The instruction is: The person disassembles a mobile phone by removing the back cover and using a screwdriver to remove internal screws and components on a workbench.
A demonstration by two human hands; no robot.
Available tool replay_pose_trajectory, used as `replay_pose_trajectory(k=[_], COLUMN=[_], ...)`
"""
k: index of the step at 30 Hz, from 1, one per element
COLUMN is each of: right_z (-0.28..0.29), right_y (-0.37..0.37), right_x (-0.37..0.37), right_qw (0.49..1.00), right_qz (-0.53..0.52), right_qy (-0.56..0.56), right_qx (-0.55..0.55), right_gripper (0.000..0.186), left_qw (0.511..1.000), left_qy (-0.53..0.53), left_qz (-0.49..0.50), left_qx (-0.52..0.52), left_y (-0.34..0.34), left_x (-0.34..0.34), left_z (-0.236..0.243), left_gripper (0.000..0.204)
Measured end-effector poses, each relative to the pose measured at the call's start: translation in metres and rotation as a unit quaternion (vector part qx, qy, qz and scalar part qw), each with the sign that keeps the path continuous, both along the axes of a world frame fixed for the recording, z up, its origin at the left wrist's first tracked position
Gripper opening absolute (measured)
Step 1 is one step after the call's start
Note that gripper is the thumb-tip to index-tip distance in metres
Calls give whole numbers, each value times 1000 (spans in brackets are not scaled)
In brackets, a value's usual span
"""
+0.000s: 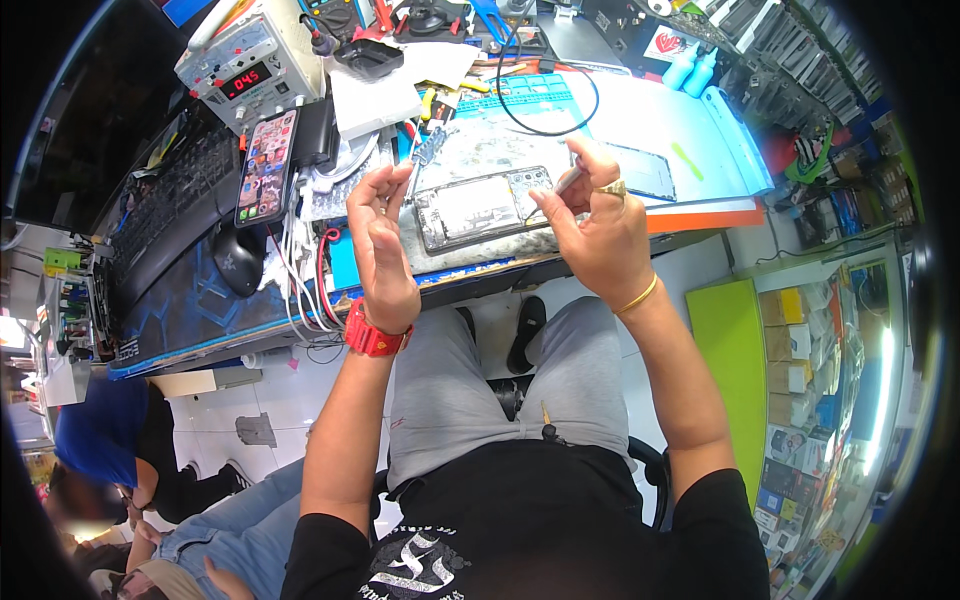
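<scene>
An opened phone (462,212) with its innards showing lies on a pale speckled mat. My left hand (384,245) hovers beside its left end, fingers loosely bent and apart, holding nothing. My right hand (605,235) grips a thin tool (569,177), probably tweezers, at the phone's right end near the camera cluster; its tip is too small to make out clearly. A separate thin phone panel (655,175) lies behind my right hand. A second phone (265,168) with a lit screen rests upright at an angle on the left, beside a black mouse (236,258).
A bench power supply (235,65), monitor (90,100), keyboard (165,225), cables, scattered tools and two blue bottles (700,72) crowd the desk. A green panel (725,370) and a display cabinet (810,410) stand at the right. Two other people (115,450) are at lower left.
</scene>
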State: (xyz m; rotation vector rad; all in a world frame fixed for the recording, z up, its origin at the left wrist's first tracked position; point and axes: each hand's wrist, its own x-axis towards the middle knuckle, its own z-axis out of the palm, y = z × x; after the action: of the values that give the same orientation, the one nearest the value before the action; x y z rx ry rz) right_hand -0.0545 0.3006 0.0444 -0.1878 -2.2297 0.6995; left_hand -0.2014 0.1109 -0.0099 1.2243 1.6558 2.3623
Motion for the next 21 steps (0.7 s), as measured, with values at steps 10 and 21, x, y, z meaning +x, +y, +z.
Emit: replay_pose_trajectory(k=[10, 21], right_z=[17, 32], right_y=[5, 6], right_x=[-3, -1], right_qw=[993, 993], right_qz=[25, 55], right_qy=[-29, -101], right_qx=[112, -2], right_gripper=[29, 33], left_qw=[948, 895], left_qy=[206, 310], left_qz=[79, 97], left_qx=[-227, -307], left_y=[8, 14], left_x=[9, 16], left_z=[13, 22], left_gripper=[38, 28])
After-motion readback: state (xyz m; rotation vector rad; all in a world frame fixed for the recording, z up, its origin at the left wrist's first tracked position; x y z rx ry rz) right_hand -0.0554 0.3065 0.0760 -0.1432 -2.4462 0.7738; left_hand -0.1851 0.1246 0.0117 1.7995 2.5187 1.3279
